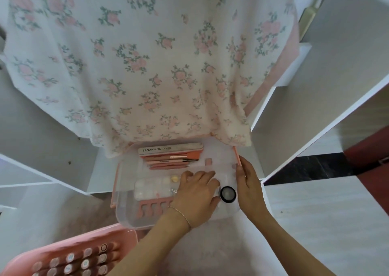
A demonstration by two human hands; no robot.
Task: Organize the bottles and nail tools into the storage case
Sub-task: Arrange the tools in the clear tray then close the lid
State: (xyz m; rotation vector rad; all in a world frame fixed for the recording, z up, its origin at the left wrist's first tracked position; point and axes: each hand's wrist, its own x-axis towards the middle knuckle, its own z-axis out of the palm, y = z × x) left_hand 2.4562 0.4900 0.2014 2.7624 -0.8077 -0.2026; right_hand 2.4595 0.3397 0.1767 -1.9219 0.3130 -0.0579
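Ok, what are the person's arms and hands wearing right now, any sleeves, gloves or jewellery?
Both forearms are bare, with no sleeves in view and no gloves. The left hand has a thin, pale chain bracelet across the wrist. The right hand shows no bracelet, watch or ring. I cannot make out nail polish or rings on the fingers of either hand.
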